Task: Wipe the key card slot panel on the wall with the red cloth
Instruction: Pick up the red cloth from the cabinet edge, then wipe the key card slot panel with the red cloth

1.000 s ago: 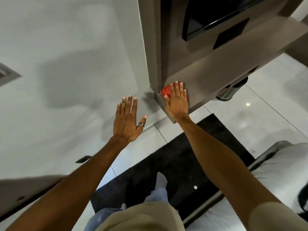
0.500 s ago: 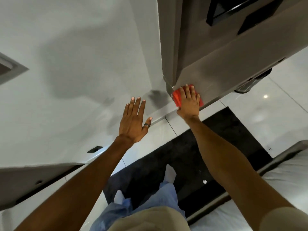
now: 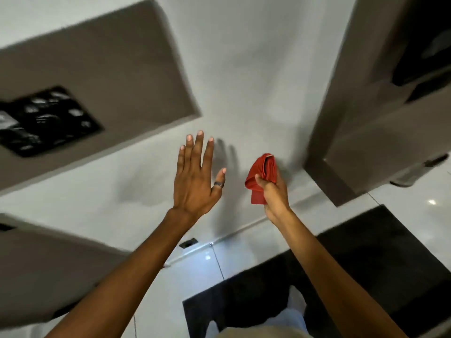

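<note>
My right hand (image 3: 274,191) grips the bunched red cloth (image 3: 261,178) in the air in front of the white wall (image 3: 244,69), apart from any surface. My left hand (image 3: 196,176) is raised beside it, fingers spread, a ring on the thumb, holding nothing. A glossy black panel (image 3: 46,121) sits in a grey-brown wall board (image 3: 97,69) at the far left, well away from both hands; it is blurred and I cannot tell whether it has a card slot.
A grey-brown cabinet (image 3: 366,118) juts out at the right with a dark recess near the top. A second grey-brown board (image 3: 48,264) lies lower left. Below are glossy white floor tiles (image 3: 207,262), a black mat (image 3: 366,264) and my legs.
My right hand lifted the red cloth off the cabinet's lower corner and moved left into open air. The view swung left, bringing the black panel into sight.
</note>
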`<state>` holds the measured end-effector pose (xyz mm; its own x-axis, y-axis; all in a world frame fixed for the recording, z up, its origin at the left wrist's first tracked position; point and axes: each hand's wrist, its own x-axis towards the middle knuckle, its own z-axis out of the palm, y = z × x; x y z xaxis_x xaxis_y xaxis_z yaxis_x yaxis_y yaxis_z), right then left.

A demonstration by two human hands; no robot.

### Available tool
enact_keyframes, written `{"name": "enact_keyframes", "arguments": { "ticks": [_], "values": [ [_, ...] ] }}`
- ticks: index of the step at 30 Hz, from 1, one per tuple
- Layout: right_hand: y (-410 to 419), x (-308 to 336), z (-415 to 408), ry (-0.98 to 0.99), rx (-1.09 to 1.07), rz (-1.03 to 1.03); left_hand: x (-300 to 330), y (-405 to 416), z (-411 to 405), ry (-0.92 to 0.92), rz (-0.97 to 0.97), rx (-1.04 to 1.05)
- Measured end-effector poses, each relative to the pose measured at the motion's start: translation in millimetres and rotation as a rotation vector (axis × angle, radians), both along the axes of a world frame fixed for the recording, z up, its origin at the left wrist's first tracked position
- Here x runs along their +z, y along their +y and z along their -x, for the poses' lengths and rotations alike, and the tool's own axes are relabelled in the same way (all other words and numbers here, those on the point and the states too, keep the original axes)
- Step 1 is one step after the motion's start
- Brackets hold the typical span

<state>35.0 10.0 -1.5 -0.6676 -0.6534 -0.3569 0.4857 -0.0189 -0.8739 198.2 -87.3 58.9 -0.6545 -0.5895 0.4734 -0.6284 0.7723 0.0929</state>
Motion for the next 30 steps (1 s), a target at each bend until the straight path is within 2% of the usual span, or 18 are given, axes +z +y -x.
{"name": "enact_keyframes", "arguments": {
  "ticks": [2,4,7,10,13,16,21,25,28,30],
  "values": [
    [-22.5,40.3,-48.6,0.038,0.004,0.128,27.0,-12.5,-39.6,0.075,0.075,0.042],
    [-45.7,80.3,-97.4,0.168,0.004,0.242,56.1,-25.7,-85.5,0.159,0.148,0.071],
    [-75.5,128.7,-172.3,0.507,0.058,0.415,89.7,-44.9,-156.0,0.247,0.247,0.176],
    [-104.3,164.8,-230.7,0.906,-0.042,0.504,107.9,-66.6,-215.2,0.327,0.325,0.237],
    [-146.4,180.5,-260.0,1.242,-0.070,0.483,122.4,-92.1,-256.4,0.343,0.391,0.287],
    [-176.0,170.7,-267.7,1.600,-0.062,0.320,137.2,-119.2,-282.7,0.386,0.447,0.325],
    [-189.0,167.6,-243.8,1.840,-0.166,0.335,148.8,-155.1,-299.9,0.409,0.548,0.315],
    [-220.7,187.6,-228.6,2.076,-0.416,0.532,146.5,-179.3,-300.2,0.388,0.640,0.322],
    [-237.2,181.1,-226.2,2.084,-0.557,0.634,139.2,-190.0,-297.6,0.361,0.738,0.354],
    [-240.7,155.5,-227.1,2.027,-0.580,0.615,137.3,-193.4,-296.9,0.358,0.778,0.367]
  ]
}}
